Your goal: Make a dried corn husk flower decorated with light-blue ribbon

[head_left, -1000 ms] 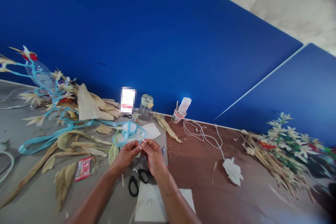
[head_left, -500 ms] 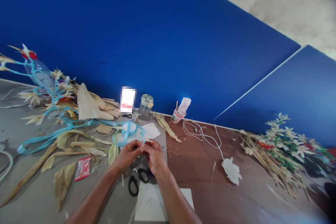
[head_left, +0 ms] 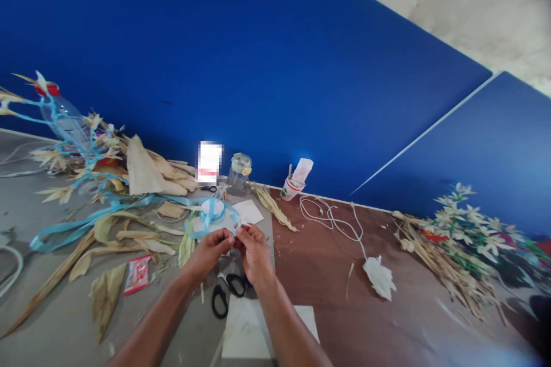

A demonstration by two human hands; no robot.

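Observation:
My left hand [head_left: 212,248] and my right hand [head_left: 253,245] meet in a pinch above the grey part of the table. Light blue ribbon [head_left: 235,219] loops from its roll [head_left: 212,213] to the fingertips, where both hands grip it. A small pale piece at the pinch is too small to make out. Black-handled scissors [head_left: 219,300] lie just below my hands, their blades partly hidden. White paper [head_left: 246,332] lies under my right forearm.
Dried corn husks [head_left: 144,169] and a blue-wrapped flower stem [head_left: 88,155] with a plastic bottle [head_left: 69,120] crowd the left. Behind stand a glass jar [head_left: 239,173] and a paper cup [head_left: 290,189]. A white cable [head_left: 331,218] and white flowers [head_left: 469,218] lie right.
My right hand has shifted up slightly, and its fingers have changed position at the pinch. My left hand stays nearly in place.

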